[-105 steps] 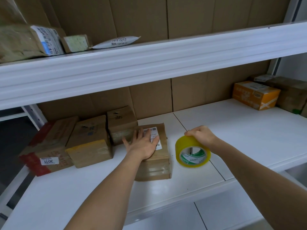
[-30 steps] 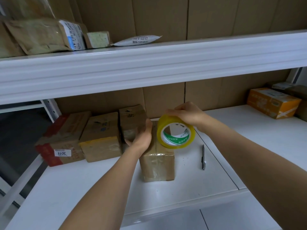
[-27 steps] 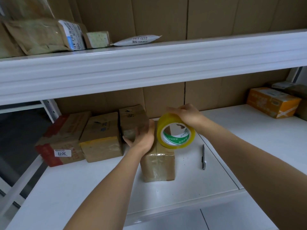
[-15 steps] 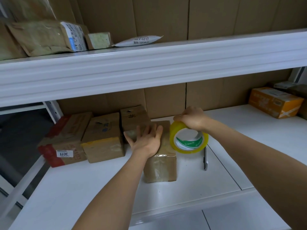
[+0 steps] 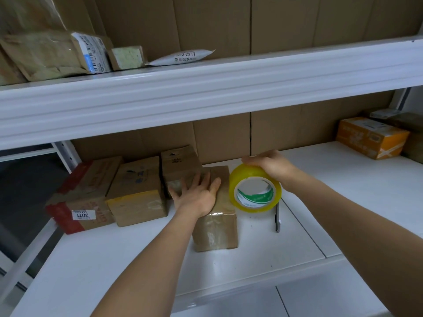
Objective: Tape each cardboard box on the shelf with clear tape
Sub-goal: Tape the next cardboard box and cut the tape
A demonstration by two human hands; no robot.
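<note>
A small brown cardboard box (image 5: 215, 229) stands on the white shelf (image 5: 137, 259) in the middle. My left hand (image 5: 198, 194) lies flat on its top with the fingers spread. My right hand (image 5: 270, 165) grips a yellowish roll of clear tape (image 5: 255, 189) from above, just to the right of the box. To the left stand three more cardboard boxes: one with red edges (image 5: 80, 200), one with a yellow band (image 5: 137, 193) and a smaller one (image 5: 179, 167) behind.
A dark pen-like tool (image 5: 277, 217) lies on the shelf right of the box. An orange box (image 5: 370, 137) and darker parcels sit at the far right. The upper shelf (image 5: 206, 88) overhangs, carrying padded envelopes (image 5: 52, 56) and a white pouch (image 5: 183, 57).
The tape roll has come down from above the box's top to its right side. My left hand went from gripping the box's left side to lying flat on top.
</note>
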